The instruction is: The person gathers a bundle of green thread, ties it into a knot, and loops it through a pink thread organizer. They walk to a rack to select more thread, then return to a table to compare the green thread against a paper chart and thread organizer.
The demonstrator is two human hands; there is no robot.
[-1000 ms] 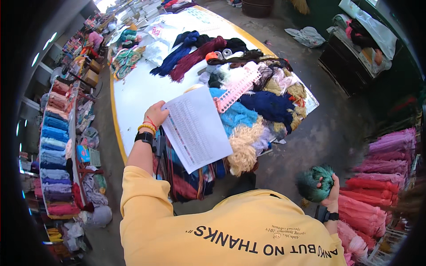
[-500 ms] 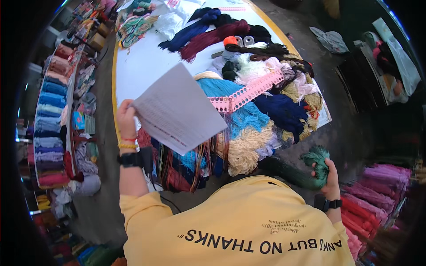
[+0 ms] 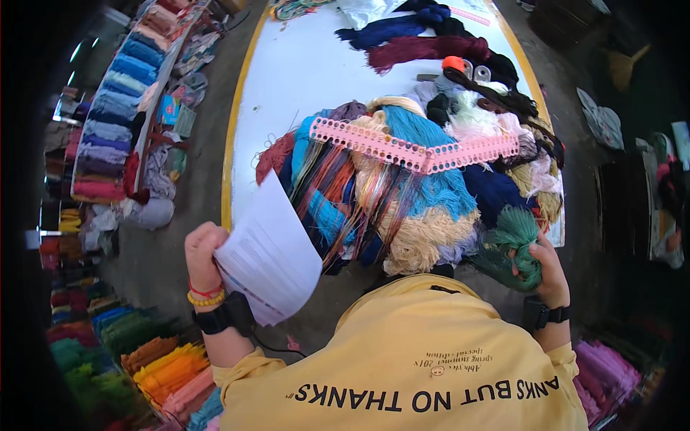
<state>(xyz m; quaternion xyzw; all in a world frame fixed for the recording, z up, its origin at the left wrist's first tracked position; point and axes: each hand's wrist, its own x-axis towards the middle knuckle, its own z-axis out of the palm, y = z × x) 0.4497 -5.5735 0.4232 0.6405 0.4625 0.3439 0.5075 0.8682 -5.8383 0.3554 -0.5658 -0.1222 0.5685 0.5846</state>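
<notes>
A white printed sheet of paper (image 3: 269, 251) is pinched along its left side by my left hand (image 3: 205, 255), its far corner curling up. My right hand (image 3: 548, 269) is closed round a dark green skein of thread (image 3: 519, 244), held beside the near right of the thread pile. In front of me, a pink perforated strip (image 3: 374, 144) lies bent across the pile, with multicoloured threads (image 3: 338, 194) hanging from its holes. Under and around it are a turquoise skein (image 3: 420, 136), a beige skein (image 3: 435, 233) and a navy skein (image 3: 496, 190).
The white table (image 3: 287, 79) has a yellow edge. Farther back on it lie a maroon skein (image 3: 424, 50), a blue skein (image 3: 388, 30) and spools (image 3: 481, 73). A rack of coloured skeins (image 3: 118, 108) stands left. More bundles (image 3: 162, 366) sit at lower left; a cable (image 3: 277, 346) trails from my left wrist.
The view has swung left. The paper has come down toward me and now bends, uncovering the pink strip and hanging threads. My right hand has raised the green skein nearer the pile.
</notes>
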